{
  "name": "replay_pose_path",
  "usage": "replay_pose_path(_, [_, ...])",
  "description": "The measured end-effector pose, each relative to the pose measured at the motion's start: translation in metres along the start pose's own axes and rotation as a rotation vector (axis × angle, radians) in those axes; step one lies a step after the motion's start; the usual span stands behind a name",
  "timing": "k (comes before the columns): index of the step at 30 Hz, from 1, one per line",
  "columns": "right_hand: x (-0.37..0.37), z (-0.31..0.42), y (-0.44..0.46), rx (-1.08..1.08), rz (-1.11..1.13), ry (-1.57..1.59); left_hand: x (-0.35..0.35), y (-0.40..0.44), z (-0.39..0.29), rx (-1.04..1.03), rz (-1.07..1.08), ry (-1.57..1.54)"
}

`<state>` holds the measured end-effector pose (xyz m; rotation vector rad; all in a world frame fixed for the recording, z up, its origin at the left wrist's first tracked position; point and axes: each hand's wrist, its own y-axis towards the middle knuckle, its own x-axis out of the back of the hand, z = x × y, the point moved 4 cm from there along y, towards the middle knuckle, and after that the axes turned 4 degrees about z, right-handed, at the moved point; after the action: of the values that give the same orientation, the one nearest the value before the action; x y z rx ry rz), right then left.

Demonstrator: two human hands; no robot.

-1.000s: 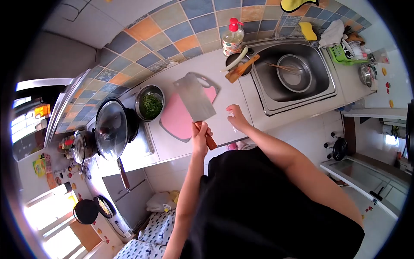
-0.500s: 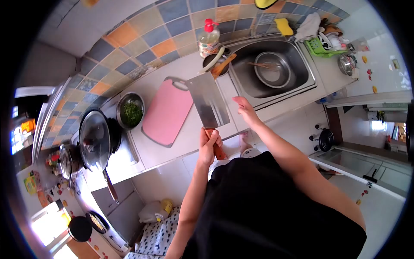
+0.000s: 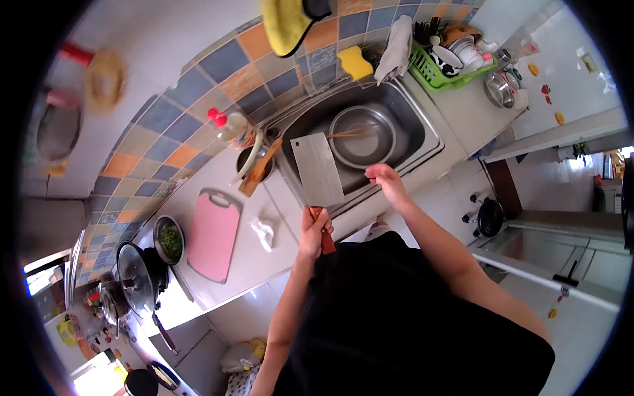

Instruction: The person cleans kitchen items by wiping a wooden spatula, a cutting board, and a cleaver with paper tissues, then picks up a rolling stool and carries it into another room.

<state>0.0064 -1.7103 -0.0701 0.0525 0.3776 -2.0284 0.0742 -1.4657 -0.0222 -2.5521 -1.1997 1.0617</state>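
Note:
My left hand (image 3: 312, 232) is wrapped round the wooden handle of a cleaver (image 3: 317, 169). Its broad metal blade points away from me, over the near left part of the sink (image 3: 432, 142). To the right of the blade, my right hand (image 3: 389, 186) is held above the sink's front edge, fingers loosely stretched and holding nothing. Inside the sink is a round metal basin (image 3: 360, 155) with chopsticks (image 3: 347, 133) lying across it. On the counter to the left, a crumpled white item (image 3: 263, 233) lies beside a pink cutting board (image 3: 212, 236).
A metal bowl of chopped greens (image 3: 171, 243) and a lidded wok (image 3: 137, 280) stand at the left. Behind the counter are a red-capped bottle (image 3: 232, 129) and a small pot (image 3: 256, 164) with wooden utensils. A green dish rack (image 3: 432, 74) stands right of the sink.
The cleaver, in my left hand, has shifted from the counter by the cutting board to over the sink. My view has turned rightward, and the crumpled white item now shows.

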Motion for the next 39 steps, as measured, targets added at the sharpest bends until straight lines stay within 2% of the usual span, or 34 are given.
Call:
replay_pose_path(3, [0.049,0.000,0.036,-0.002,0.044,-0.009,-0.041,0.038,0.022,0.030,-0.105,-0.035])
replay_pose_path(9, [0.113,-0.024,0.089,-0.183,0.063,-0.017,-0.076,0.089,0.062,0.091,-0.283,0.048])
replay_pose_path(16, [0.121,-0.090,0.144,-0.442,-0.020,0.049,-0.059,0.122,0.090,0.150,-0.425,0.201])
replay_pose_path(21, [0.124,-0.152,0.194,-0.544,-0.018,-0.060,-0.043,0.150,0.101,0.185,-0.477,0.234])
replay_pose_path(24, [0.129,-0.188,0.220,-0.576,-0.046,0.018,-0.033,0.165,0.106,0.219,-0.495,0.246])
replay_pose_path(25, [0.135,-0.198,0.230,-0.532,-0.034,-0.123,-0.030,0.170,0.105,0.218,-0.496,0.259])
replay_pose_path(26, [0.142,-0.207,0.237,-0.517,-0.061,-0.101,-0.028,0.174,0.105,0.216,-0.496,0.273])
replay_pose_path(28, [0.145,-0.199,0.247,-0.481,-0.115,-0.059,-0.020,0.178,0.110,0.222,-0.503,0.246])
replay_pose_path(29, [0.145,-0.191,0.248,-0.431,-0.241,-0.095,-0.016,0.179,0.111,0.223,-0.507,0.235])
replay_pose_path(32, [0.140,-0.209,0.248,-0.459,-0.360,0.041,-0.009,0.184,0.115,0.184,-0.484,0.275])
replay_pose_path(33, [0.131,-0.210,0.242,-0.580,-0.339,0.213,-0.009,0.185,0.117,0.192,-0.480,0.268])
replay_pose_path(35, [0.098,-0.201,0.231,-0.607,-0.174,0.632,-0.009,0.189,0.117,0.195,-0.475,0.253])
replay_pose_path(37, [0.062,-0.150,0.208,-0.581,-0.100,0.711,-0.010,0.192,0.119,0.207,-0.470,0.172])
replay_pose_path(39, [0.029,-0.098,0.181,-0.458,0.044,0.630,-0.015,0.195,0.118,0.216,-0.477,0.098])
